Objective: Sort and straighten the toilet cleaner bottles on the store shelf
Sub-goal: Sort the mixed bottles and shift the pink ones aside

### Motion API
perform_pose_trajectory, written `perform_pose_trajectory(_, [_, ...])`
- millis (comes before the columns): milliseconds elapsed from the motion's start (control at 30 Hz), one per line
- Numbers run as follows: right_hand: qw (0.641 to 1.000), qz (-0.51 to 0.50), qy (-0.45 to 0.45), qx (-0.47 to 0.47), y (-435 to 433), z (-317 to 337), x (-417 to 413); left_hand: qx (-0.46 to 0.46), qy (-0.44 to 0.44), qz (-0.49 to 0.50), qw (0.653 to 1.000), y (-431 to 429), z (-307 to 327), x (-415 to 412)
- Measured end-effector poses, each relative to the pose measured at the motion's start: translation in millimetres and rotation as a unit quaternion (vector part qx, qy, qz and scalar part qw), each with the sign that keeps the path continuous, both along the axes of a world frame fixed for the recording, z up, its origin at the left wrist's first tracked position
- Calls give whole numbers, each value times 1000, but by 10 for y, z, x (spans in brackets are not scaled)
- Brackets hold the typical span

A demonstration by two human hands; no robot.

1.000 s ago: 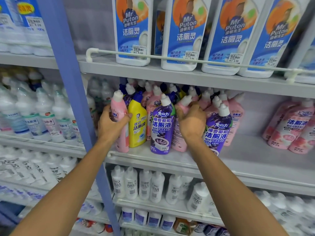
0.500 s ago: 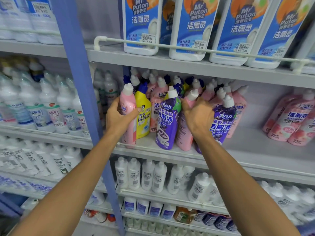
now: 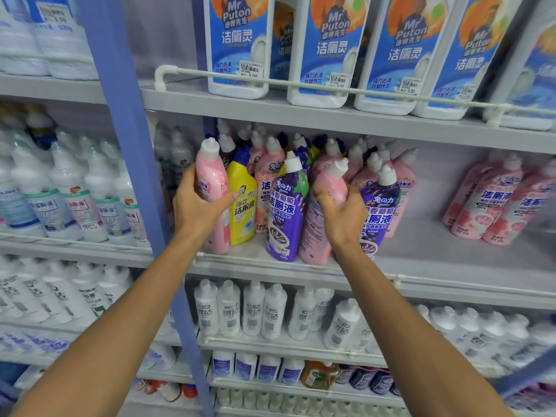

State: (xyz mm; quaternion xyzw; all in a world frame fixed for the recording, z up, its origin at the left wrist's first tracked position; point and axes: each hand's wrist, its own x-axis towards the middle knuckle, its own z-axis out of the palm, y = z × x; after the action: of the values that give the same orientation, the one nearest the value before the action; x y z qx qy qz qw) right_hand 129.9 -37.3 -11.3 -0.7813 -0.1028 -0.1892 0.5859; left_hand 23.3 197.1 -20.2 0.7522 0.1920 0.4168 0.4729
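Since earlier, the right pink bottle (image 3: 316,233) tilts further forward. Your right hand (image 3: 341,218) grips its shoulder, your left hand (image 3: 200,206) grips the end pink bottle (image 3: 210,173). Likely slick, liquid-heavy plastic: hold mid-body.

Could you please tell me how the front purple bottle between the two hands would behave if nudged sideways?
The purple bottle is tall on a small base, so it would probably tip rather than slide. The yellow bottle and pink bottle beside it would likely catch it. Its glossy plastic looks slippery.
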Motion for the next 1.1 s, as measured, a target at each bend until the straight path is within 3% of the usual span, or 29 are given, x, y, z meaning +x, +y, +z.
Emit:
perform_pose_trajectory(333, [997,27,-61,30,-336,333,-36,38,-66,-102,992,-551,276,-205])
perform_pose_trajectory(567, [995,60,-74,29,-884,358,-22,62,-51,-164,983,-1295,370,-7])
perform_pose_trajectory(1100, [999,4,-50,19,-3402,259,1211,5,-15,-241,970,-3744,262,1474])
